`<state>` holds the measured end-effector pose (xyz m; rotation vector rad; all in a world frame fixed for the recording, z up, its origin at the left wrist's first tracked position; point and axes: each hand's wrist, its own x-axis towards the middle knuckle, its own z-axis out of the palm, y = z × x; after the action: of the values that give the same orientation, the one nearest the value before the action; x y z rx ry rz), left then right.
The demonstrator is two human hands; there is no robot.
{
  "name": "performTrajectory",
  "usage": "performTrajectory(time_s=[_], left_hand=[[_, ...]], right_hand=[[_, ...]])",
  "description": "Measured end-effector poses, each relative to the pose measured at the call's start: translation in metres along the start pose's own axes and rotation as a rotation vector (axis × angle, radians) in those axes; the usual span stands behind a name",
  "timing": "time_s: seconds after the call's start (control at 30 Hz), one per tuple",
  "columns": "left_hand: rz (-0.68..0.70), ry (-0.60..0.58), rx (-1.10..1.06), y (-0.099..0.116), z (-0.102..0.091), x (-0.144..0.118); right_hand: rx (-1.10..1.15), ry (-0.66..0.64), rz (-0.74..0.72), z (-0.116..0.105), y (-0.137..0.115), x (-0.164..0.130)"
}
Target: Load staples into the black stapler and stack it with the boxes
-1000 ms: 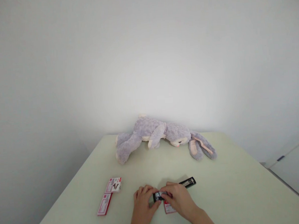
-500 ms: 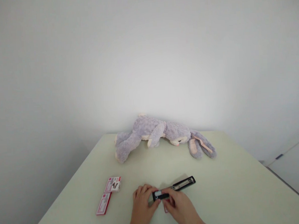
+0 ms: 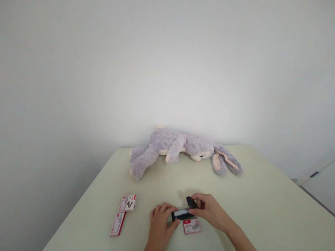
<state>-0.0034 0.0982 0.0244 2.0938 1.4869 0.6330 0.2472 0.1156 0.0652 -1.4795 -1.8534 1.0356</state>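
A black stapler (image 3: 182, 214) lies low over the table, opened up with a metal strip showing along its length. My left hand (image 3: 161, 222) is closed around its left end, thumb in front and fingers behind. With thumb and fingers, my right hand (image 3: 207, 209) grips the raised black top part at the stapler's right end, which stands tilted up. The fingers cover the hinge area. Just in front of the stapler, a small red and white staple box (image 3: 192, 226) lies flat between my hands.
A lilac plush rabbit (image 3: 168, 142) lies on its side along the table's back edge, by the wall. On the left are a red and white box (image 3: 118, 224) and, touching it, more small boxes (image 3: 127, 203). All rest on the pale green table (image 3: 148, 190).
My right hand has moved right and slightly up, folding the stapler's long top part up from its outstretched position. The staple box beneath that hand is now uncovered.
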Motion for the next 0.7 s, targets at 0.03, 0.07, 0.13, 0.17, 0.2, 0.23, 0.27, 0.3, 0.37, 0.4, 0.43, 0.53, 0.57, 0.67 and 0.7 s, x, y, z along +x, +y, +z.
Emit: performTrajectory(time_s=[0.03,0.07,0.13,0.17,0.2,0.23,0.27,0.3,0.37,0.4,0.43,0.53,0.57,0.67,0.7], left_hand=[[-0.001,0.005,0.001,0.0,0.001,0.0],[-0.003,0.011,0.001,0.0,0.001,0.0],[-0.004,0.024,0.002,-0.001,0.003,0.0],[-0.003,0.03,0.001,-0.002,0.003,0.0],[-0.001,0.036,0.0,-0.002,0.002,-0.001],[0.003,0.045,-0.001,-0.003,0.002,-0.002],[0.005,0.058,-0.001,-0.003,0.0,-0.004],[0.005,0.076,-0.001,-0.003,-0.001,-0.007],[0.001,0.114,0.004,0.003,-0.002,-0.013],[0.007,0.124,0.005,0.008,-0.001,-0.015],[0.041,0.102,0.001,0.014,0.001,-0.016],[0.281,-0.126,-0.037,0.039,0.011,-0.014],[0.362,-0.218,-0.053,0.046,0.014,-0.011],[0.389,-0.329,-0.062,0.053,0.012,-0.005],[0.341,-0.317,-0.047,0.049,0.007,-0.005]], right_hand=[[-0.038,-0.018,-0.015,0.005,-0.005,0.005],[-0.077,-0.034,-0.027,0.011,-0.009,0.009],[-0.15,-0.056,-0.041,0.019,-0.012,0.013],[-0.18,-0.065,-0.045,0.021,-0.014,0.013],[-0.205,-0.076,-0.049,0.022,-0.015,0.013],[-0.225,-0.089,-0.056,0.022,-0.016,0.012],[-0.24,-0.102,-0.065,0.021,-0.018,0.011],[-0.252,-0.113,-0.073,0.02,-0.019,0.01],[-0.269,-0.12,-0.081,0.016,-0.022,0.009],[-0.274,-0.112,-0.079,0.015,-0.023,0.009],[-0.276,-0.1,-0.074,0.014,-0.023,0.01],[-0.262,-0.053,-0.053,0.013,-0.017,0.016],[-0.25,-0.035,-0.042,0.013,-0.013,0.018],[-0.192,0.038,0.007,0.008,0.004,0.022],[-0.164,0.065,0.029,0.006,0.012,0.021]])
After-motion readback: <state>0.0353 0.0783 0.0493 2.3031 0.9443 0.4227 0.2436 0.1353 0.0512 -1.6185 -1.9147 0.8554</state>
